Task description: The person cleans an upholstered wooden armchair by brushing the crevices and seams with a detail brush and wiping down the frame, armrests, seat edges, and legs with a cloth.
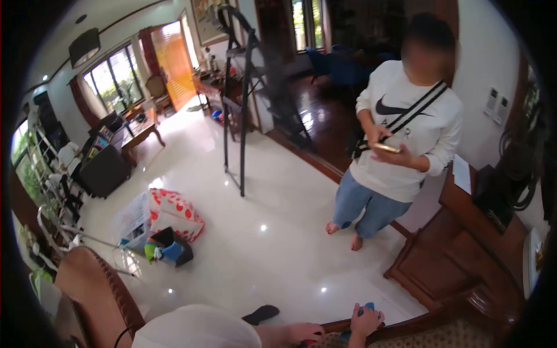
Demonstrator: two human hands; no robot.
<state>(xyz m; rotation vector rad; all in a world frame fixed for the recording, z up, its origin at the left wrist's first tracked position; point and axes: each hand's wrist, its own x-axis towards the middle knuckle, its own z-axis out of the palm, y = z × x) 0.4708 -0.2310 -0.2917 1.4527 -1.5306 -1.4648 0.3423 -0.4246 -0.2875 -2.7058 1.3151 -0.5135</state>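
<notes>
My left hand [305, 332] is at the bottom of the view, its fingers bent over the wooden top rail of a chair with a woven cane panel [432, 335]. Whether anything lies under those fingers is hidden. Farther right along the same rail, my right hand [361, 322] is closed around a small blue item [366, 308], perhaps a cloth. Only part of it shows above the fingers. A white sleeve [194, 329] covers my left upper arm. Beyond it, a dark sock or shoe [261, 315] shows on the floor.
A person [406, 127] in a white sweatshirt stands ahead, holding a phone [387, 148]. A dark stepladder [243, 110] stands mid-room. Red-dotted and other bags [174, 211] sit on the glossy floor [232, 272]. A brown leather chair [96, 290] is at left, a wooden cabinet [447, 243] at right.
</notes>
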